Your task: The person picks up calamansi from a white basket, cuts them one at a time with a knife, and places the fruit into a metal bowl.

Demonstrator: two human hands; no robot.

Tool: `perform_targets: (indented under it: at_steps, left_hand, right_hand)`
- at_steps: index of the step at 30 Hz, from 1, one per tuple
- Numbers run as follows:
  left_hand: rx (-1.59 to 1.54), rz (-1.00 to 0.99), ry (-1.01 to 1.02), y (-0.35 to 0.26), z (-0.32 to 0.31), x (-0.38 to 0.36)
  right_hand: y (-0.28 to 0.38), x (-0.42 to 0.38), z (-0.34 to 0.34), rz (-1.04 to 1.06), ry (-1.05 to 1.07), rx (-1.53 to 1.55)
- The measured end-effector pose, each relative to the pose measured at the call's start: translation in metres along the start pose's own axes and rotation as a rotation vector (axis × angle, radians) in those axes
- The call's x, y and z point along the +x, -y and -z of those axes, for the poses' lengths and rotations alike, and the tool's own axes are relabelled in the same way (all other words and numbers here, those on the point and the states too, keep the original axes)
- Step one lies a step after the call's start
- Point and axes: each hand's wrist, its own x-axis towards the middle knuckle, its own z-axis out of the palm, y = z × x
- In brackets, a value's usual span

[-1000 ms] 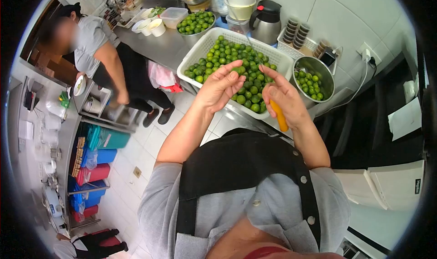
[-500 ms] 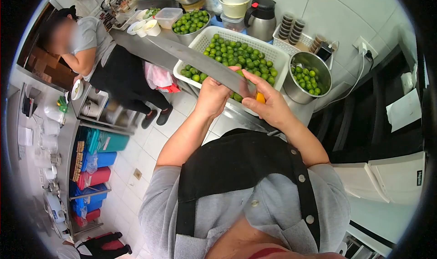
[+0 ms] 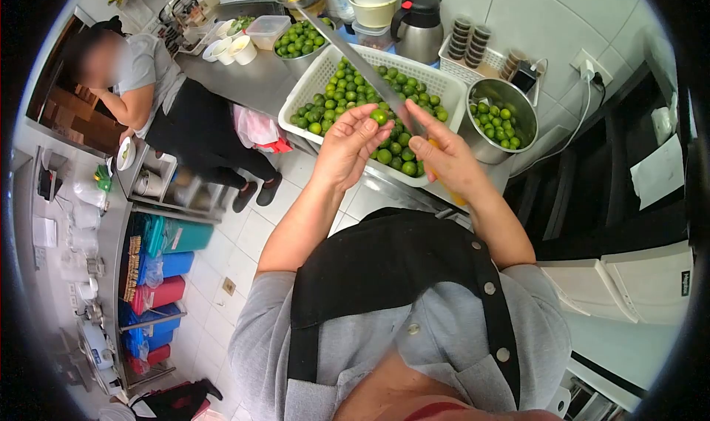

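Over the white basket [image 3: 311, 84] of limes [image 3: 336, 92], my left hand [image 3: 347, 146] pinches one green lime [image 3: 379, 117] between thumb and fingertips, near the slanting blade of the knife [image 3: 361, 66]; my right hand [image 3: 450, 160] is clamped on its orange handle [image 3: 458, 197], index finger stretched toward the blade, and a steel pot [image 3: 479, 144] holding more limes stands beside the basket

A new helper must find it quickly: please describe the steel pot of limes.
Start from the big white basket. Just to its right stands a round steel pot holding limes. Unlike the heaped bowl at the basket's upper left, this pot is only partly full.
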Motion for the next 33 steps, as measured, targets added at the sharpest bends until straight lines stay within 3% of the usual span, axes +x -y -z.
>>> perform_targets:
  at_steps: [3,7,10,22,33]
  left_hand:
    - [0.009,0.023,0.024,0.006,-0.001,0.002]
    - [0.044,0.020,-0.049,0.011,-0.013,-0.002]
    - [0.048,0.003,-0.061,0.013,-0.012,-0.003]
    - [0.104,-0.023,-0.061,0.007,-0.009,-0.002]
    - [0.238,-0.024,-0.013,0.017,-0.027,0.000]
  right_hand:
    - [0.003,-0.004,-0.007,-0.063,0.089,0.010]
    - [0.003,-0.003,-0.019,0.049,0.054,-0.028]
    - [0.008,-0.005,-0.018,-0.118,0.091,-0.015]
    - [-0.011,0.001,-0.010,0.272,0.018,-0.228]
    - [-0.009,-0.015,0.004,0.066,-0.014,-0.087]
